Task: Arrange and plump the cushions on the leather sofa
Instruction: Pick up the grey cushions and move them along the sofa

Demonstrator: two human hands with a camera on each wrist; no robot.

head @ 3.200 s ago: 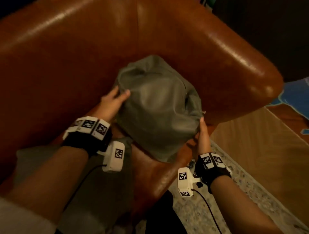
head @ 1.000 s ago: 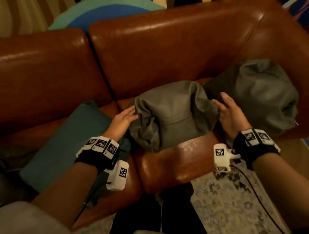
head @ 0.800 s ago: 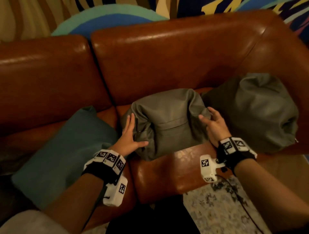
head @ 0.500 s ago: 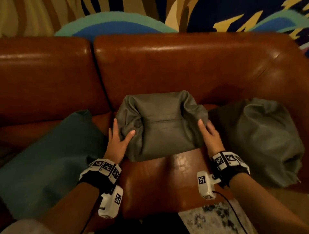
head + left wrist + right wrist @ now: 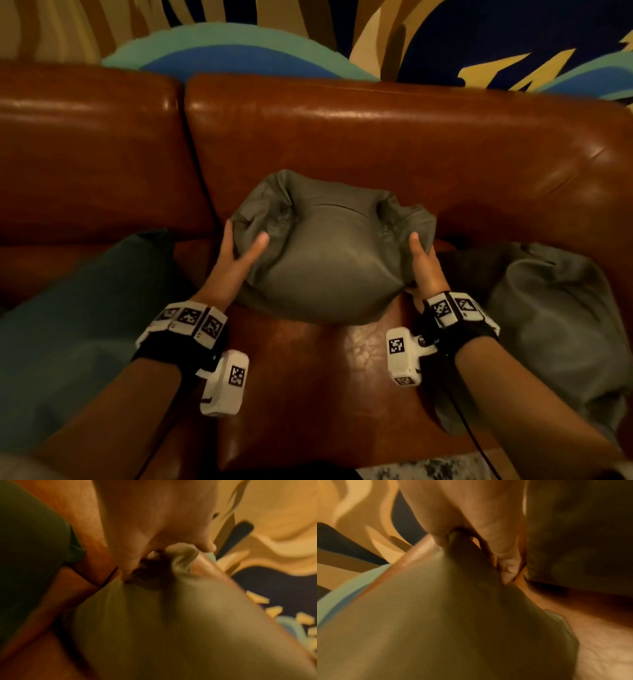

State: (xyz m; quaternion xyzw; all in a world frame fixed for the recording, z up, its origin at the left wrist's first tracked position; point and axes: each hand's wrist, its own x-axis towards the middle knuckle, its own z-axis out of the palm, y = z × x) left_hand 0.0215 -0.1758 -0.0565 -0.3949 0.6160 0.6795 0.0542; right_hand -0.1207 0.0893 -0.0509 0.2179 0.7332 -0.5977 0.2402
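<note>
A grey-green cushion point(image 5: 329, 260) stands on the brown leather sofa point(image 5: 376, 144), its back against the backrest. It bulges in the middle and its two ends are bunched. My left hand point(image 5: 239, 250) grips the left end, thumb across the front and fingers along the side. My right hand point(image 5: 421, 260) grips the right end the same way. In the left wrist view my left hand point(image 5: 164, 561) pinches the creased fabric of the cushion point(image 5: 171, 628). In the right wrist view my right hand point(image 5: 471, 550) holds the cushion point(image 5: 436, 615) by its folded edge.
A teal cushion point(image 5: 78, 329) lies flat on the seat to the left. A second grey cushion point(image 5: 555, 322) slumps in the sofa's right corner. Bare seat leather point(image 5: 318, 377) shows in front of the held cushion. A painted wall point(image 5: 445, 41) rises behind the backrest.
The grey-green cushion lay low on the seat between flat hands; now both hands squeeze its ends inward, it bulges and stands higher against the backrest. The view has swung left from the corner cushion.
</note>
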